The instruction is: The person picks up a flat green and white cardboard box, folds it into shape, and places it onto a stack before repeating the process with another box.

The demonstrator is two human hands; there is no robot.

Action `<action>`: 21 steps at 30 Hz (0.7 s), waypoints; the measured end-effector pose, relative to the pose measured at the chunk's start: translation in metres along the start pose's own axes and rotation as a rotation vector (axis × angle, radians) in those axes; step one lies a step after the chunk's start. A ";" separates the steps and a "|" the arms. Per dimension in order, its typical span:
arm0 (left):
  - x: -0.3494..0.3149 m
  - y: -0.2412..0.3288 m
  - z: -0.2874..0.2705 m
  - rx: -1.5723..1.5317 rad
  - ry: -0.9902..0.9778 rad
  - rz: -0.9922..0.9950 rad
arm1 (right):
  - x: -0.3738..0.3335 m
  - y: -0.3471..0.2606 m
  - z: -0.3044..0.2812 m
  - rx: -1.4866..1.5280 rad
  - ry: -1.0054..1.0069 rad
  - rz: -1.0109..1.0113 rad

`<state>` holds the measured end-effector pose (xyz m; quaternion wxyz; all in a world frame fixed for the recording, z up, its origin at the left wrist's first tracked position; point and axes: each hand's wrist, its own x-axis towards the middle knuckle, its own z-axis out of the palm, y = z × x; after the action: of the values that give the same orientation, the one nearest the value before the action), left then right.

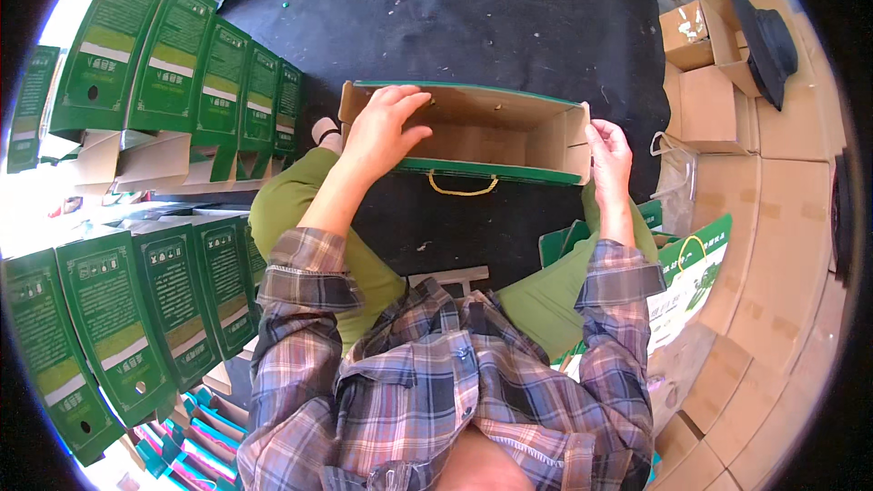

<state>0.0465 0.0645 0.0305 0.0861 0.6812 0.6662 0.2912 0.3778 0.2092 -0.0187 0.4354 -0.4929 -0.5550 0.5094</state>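
Note:
In front of me is an open-topped cardboard box, long and narrow, brown inside and green outside. A yellow cord handle hangs from its near side. My left hand is at the box's left end, fingers stretched over the opening and thumb apart; whether the palm touches the end wall cannot be seen. At the right end, my right hand pinches the edge of the end wall between thumb and fingers.
Rows of green boxes stand on the left, with more green boxes nearer me. Flat green-and-white cartons lean by my right leg. Brown cartons line the right side, and a dark hat rests on one. Black sheeting covers the floor.

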 end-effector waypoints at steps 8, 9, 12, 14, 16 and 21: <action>0.003 0.010 0.005 0.089 -0.243 -0.083 | -0.001 -0.006 0.001 -0.050 -0.114 0.012; 0.003 0.011 0.005 0.110 -0.266 -0.098 | -0.003 -0.009 0.001 -0.077 -0.165 0.036; 0.002 0.011 0.006 0.131 -0.291 -0.109 | -0.006 -0.012 -0.001 -0.117 -0.221 0.040; 0.003 0.012 0.007 0.130 -0.301 -0.113 | -0.009 -0.016 -0.006 -0.135 -0.226 0.022; 0.002 0.012 0.007 0.133 -0.309 -0.125 | -0.015 -0.027 -0.011 -0.286 -0.264 0.137; -0.001 0.010 0.006 0.126 -0.312 -0.124 | -0.027 -0.041 -0.013 -0.314 -0.474 0.365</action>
<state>0.0576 0.0643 0.0305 0.1633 0.6797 0.7025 0.1337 0.3898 0.1841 0.0238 0.1146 -0.5130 -0.6152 0.5875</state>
